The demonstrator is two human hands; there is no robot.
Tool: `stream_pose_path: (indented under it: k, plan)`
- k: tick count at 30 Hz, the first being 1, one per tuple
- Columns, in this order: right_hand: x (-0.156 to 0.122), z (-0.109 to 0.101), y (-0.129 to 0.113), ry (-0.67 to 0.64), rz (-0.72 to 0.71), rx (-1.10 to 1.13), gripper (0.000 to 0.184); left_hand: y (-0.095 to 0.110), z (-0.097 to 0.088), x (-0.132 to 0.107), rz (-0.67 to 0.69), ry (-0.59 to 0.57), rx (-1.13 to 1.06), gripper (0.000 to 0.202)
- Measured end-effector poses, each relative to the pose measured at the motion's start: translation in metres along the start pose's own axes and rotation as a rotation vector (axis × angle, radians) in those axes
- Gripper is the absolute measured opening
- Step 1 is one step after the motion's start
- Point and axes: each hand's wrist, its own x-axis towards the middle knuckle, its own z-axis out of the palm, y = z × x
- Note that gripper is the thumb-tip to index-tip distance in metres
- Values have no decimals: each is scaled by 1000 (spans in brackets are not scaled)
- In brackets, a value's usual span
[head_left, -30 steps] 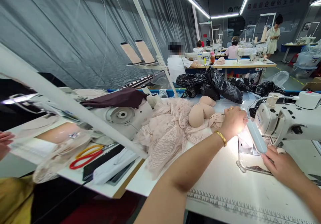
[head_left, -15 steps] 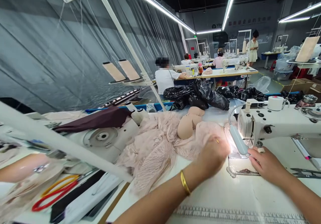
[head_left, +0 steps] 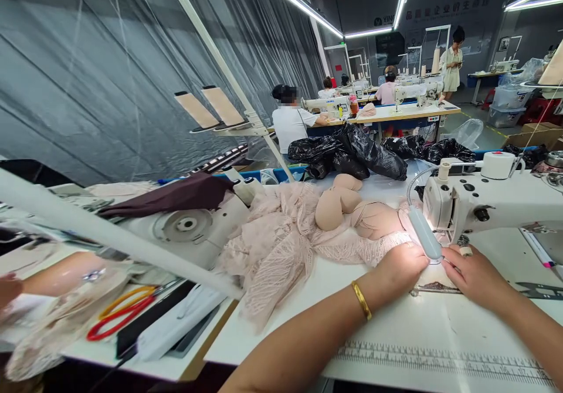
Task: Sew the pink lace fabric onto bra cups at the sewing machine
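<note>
My left hand (head_left: 402, 264), with a gold bangle on its wrist, lies on pale pink lace fabric (head_left: 281, 246) just left of the needle of a white sewing machine (head_left: 492, 202). Its fingers are curled down on the fabric under the machine's bright lamp. My right hand (head_left: 472, 275) rests on the table at the needle plate, fingertips pressed on the fabric's edge. Beige bra cups (head_left: 334, 205) sit on the lace behind my left hand.
A second sewing machine (head_left: 189, 226) lies to the left with dark maroon cloth on it. Red and yellow rings (head_left: 118, 311) and another person's hand (head_left: 9, 287) are at far left. Black plastic bags (head_left: 352, 155) pile up behind. Other workers sit at far tables. A printed ruler (head_left: 440, 363) runs along the table's edge.
My left hand drew back from the bra cups toward the needle and settled on the lace. My right hand stayed by the needle plate. The view shifted slightly.
</note>
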Motion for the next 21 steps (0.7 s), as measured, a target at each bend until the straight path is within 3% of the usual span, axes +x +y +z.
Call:
stream_pose_path:
  k: [8, 15, 18, 21]
  plan:
    - [-2, 2, 1, 34, 4, -2, 27, -4, 2, 4, -19, 19, -49, 17]
    - [-9, 12, 12, 34, 4, -43, 33, -1, 2, 20, -87, -185, 79, 11]
    - [-12, 12, 12, 54, -61, -37, 35, 13, -10, 21, -132, -226, 115, 10]
    - [-12, 13, 1, 88, -224, 2, 30, 42, -38, 3, -182, -273, 140, 13]
